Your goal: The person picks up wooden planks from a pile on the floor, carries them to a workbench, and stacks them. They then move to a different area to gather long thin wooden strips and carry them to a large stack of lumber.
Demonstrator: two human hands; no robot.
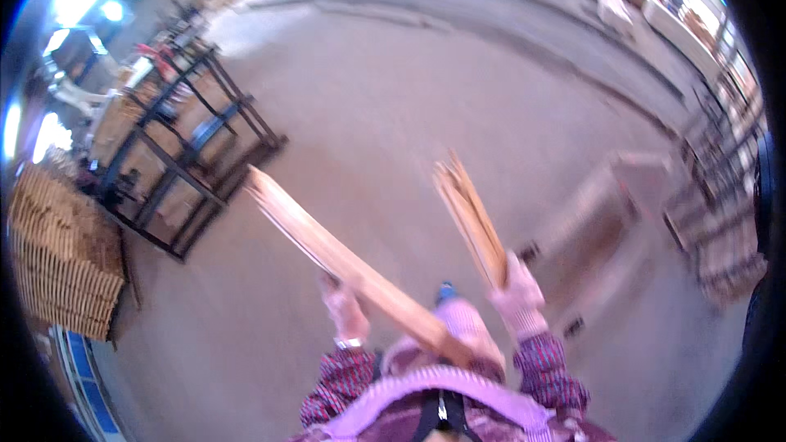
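A bundle of long, pale wooden strips [327, 250] runs diagonally from the upper left down to my waist. My left hand [347, 311] is closed on it near its middle, partly hidden by the wood. In my right hand [519, 293], which looks gloved, a second, shorter-looking bundle of wooden strips [472, 225] points up and away, its far ends uneven and slightly fanned out. The two bundles are apart from each other. Motion blur keeps me from telling how many strips each holds.
On the left stands a black metal frame [176, 170], with a tall stack of wooden slats [61, 250] nearer to me. A blurred low cart or bench-like thing [598, 221] is at right, beside piled boards [716, 237]. Concrete floor [368, 98] lies ahead.
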